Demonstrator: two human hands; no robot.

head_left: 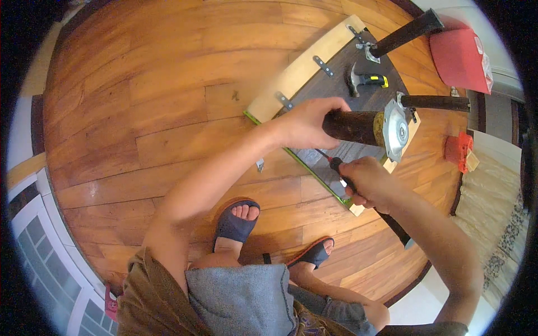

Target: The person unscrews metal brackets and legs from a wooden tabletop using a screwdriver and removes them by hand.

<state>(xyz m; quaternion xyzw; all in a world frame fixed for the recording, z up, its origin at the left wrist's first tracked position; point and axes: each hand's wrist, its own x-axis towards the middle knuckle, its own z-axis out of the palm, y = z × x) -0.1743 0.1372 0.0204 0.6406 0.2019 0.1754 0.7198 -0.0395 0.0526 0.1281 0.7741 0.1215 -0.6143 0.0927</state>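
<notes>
Brown floor planks point(185, 67) spread under the work, with a white panelled door point(42, 257) at the left, a pale curtain point(482, 210) at the right and a red bin point(457, 59) beyond. On the planks lies a dark board point(316, 92) with a pale strip along its far left edge, crossed by black brackets point(323, 66) that seem meant to tie the two parts together. Two legs point(406, 35) rise from the board at its far and right sides, so its underside probably faces up to keep the fittings within reach. The left hand point(314, 123) is wrapped round the narrow end of a loose leg point(356, 126), held crosswise above the board; gripping there leaves the metal plate point(398, 131) at the other end uncovered, facing right. The right hand point(370, 179) is curled around the handle of a screwdriver point(338, 164), whose shaft points up and left, below the loose leg and apart from the plate. A hammer point(353, 83) rests flat on the board between the legs and the brackets, likely laid there to be handy. Another dark leg point(395, 227) shows beneath the right forearm; how its end sits cannot be told.
</notes>
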